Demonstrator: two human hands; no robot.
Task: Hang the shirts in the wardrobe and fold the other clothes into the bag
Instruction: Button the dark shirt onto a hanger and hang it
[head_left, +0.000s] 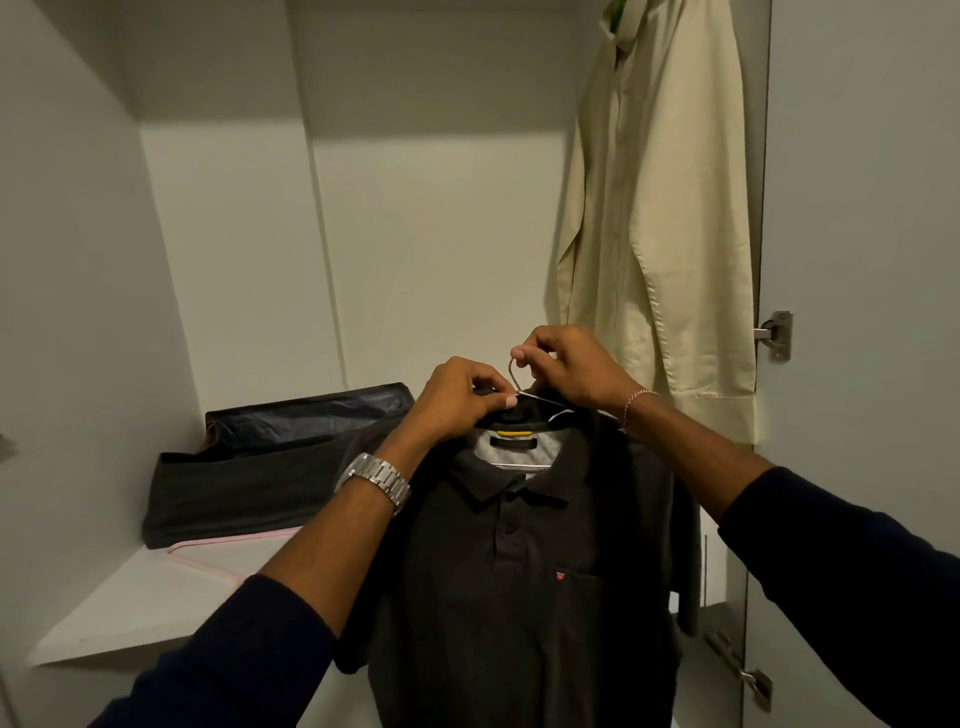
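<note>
While the dark fabric bag (249, 483) sits open on the shelf, my left hand (457, 400) pinches the charcoal polo shirt (519, 597) collar; right hand (566, 369) grips the wire hanger hook (514, 371). Cream shirt (654, 218) already hung; polo not yet.

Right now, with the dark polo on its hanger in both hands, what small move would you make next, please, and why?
Probably lift the polo shirt up toward the rail. The right hand pinches the wire hanger at its hook, the left hand holds the collar, and the shirt already sits on the hanger. The cream shirt hangs at upper right; its rail is out of view.
</note>
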